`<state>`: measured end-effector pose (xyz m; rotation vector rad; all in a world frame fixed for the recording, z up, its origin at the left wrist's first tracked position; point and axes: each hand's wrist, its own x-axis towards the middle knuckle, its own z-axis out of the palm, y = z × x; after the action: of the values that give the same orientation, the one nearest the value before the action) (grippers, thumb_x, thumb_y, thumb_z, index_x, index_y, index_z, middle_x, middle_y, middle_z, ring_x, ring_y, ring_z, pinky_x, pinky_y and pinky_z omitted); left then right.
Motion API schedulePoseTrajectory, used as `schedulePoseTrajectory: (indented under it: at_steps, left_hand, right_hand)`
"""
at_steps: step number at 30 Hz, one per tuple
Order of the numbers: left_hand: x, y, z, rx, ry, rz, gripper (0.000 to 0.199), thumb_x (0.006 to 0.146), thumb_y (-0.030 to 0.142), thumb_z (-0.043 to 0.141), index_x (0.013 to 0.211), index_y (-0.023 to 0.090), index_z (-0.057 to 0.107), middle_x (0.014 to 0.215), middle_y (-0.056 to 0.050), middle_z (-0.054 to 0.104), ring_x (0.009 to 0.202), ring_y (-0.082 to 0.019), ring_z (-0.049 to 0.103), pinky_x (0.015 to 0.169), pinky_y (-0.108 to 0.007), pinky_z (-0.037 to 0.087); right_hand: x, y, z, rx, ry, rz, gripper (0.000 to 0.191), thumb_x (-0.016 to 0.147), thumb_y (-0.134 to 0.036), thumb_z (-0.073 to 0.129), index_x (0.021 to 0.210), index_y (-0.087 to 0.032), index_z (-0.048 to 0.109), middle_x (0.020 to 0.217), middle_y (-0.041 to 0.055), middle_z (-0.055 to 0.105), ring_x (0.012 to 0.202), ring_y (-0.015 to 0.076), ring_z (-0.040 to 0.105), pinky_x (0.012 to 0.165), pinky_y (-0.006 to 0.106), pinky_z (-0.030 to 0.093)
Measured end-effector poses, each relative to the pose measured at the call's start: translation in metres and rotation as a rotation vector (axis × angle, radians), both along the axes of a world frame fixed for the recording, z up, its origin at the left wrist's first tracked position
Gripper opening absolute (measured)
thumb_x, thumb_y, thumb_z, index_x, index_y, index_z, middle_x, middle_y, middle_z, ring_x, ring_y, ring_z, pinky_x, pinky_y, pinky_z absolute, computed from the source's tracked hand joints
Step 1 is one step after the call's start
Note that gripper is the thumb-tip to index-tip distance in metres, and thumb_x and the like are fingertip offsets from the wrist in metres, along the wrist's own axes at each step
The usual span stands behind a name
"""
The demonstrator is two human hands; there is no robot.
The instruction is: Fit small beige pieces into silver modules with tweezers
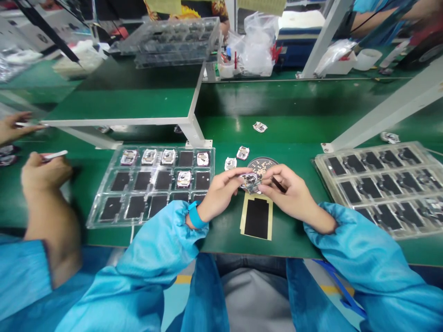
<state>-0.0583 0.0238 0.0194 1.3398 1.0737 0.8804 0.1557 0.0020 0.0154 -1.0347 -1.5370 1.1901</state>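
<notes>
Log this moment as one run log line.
Left hand: holds small metal component | Right hand: pinches slim black tool, touching component | Nearby: clear plastic tray, round perforated disc, black pad on cream backing

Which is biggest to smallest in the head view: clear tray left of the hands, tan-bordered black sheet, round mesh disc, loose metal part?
1. Clear plastic tray
2. Tan-bordered black sheet and round mesh disc: similar, disc partly hidden, so unranked
3. Loose metal part

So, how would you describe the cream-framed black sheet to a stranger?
On the green workbench, look between the left tray and the right tray. Just below the left hand and right hand lies the sheet. Unlike the black pads in the trays, it lies loose on the bench.
</notes>
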Motion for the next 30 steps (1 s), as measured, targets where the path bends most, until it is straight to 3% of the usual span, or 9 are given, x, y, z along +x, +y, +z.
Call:
schedulePoseTrajectory:
  at_steps: [6,10,13,17,25,30]
  left_hand:
    - [0.001,-0.002,0.0,0.057,0.023,0.005,0.035,0.095,0.034,0.063,0.126,0.022,0.074,0.098,-0.004,0.077,0.065,-0.013,0.058,0.066,-0.028,0.049]
    - [0.004,-0.004,-0.002,0.134,0.034,0.011,0.038,0.097,0.037,0.064,0.131,0.022,0.071,0.116,-0.007,0.078,0.093,-0.019,0.072,0.086,-0.034,0.058]
    - [0.005,-0.004,-0.004,0.172,0.022,0.026,0.039,0.096,0.037,0.066,0.131,0.021,0.071,0.129,-0.008,0.074,0.115,-0.023,0.07,0.103,-0.039,0.055]
    - [0.006,-0.006,-0.007,0.209,0.013,0.062,0.041,0.096,0.04,0.066,0.132,0.02,0.071,0.135,-0.007,0.07,0.125,-0.024,0.067,0.113,-0.041,0.051]
    - [0.004,-0.002,-0.005,0.27,-0.038,0.212,0.04,0.096,0.04,0.067,0.131,0.02,0.071,0.133,-0.008,0.072,0.125,-0.026,0.067,0.113,-0.041,0.05]
    - [0.006,-0.003,-0.003,0.173,-0.137,0.149,0.047,0.094,0.043,0.07,0.134,0.018,0.067,0.127,-0.012,0.074,0.116,-0.026,0.071,0.1,-0.038,0.057]
  right_hand:
    - [-0.001,-0.002,-0.005,0.1,-0.13,-0.084,0.022,0.088,-0.029,0.075,0.097,-0.027,0.055,0.087,0.0,0.073,0.077,0.0187,0.073,0.064,0.031,0.057]
    - [-0.001,-0.005,-0.008,0.235,-0.246,-0.135,0.018,0.089,-0.027,0.073,0.095,-0.028,0.056,0.089,0.0014,0.073,0.079,0.0206,0.073,0.069,0.034,0.058]
    - [-0.002,-0.007,-0.009,0.258,-0.291,-0.148,0.016,0.089,-0.026,0.071,0.094,-0.028,0.057,0.088,0.0009,0.073,0.077,0.0202,0.072,0.068,0.034,0.058]
    - [-0.002,-0.008,-0.006,0.228,-0.285,-0.111,0.016,0.089,-0.025,0.071,0.091,-0.028,0.056,0.086,-0.0003,0.071,0.073,0.0189,0.07,0.066,0.033,0.058]
    - [-0.004,-0.017,0.0,0.22,-0.181,-0.005,0.021,0.086,-0.015,0.071,0.096,-0.029,0.058,0.086,-0.0028,0.071,0.07,0.0153,0.07,0.063,0.029,0.056]
    - [-0.001,-0.013,0.0,0.237,-0.149,-0.029,0.019,0.088,-0.018,0.072,0.093,-0.029,0.057,0.092,-0.0012,0.075,0.079,0.0182,0.074,0.07,0.033,0.06]
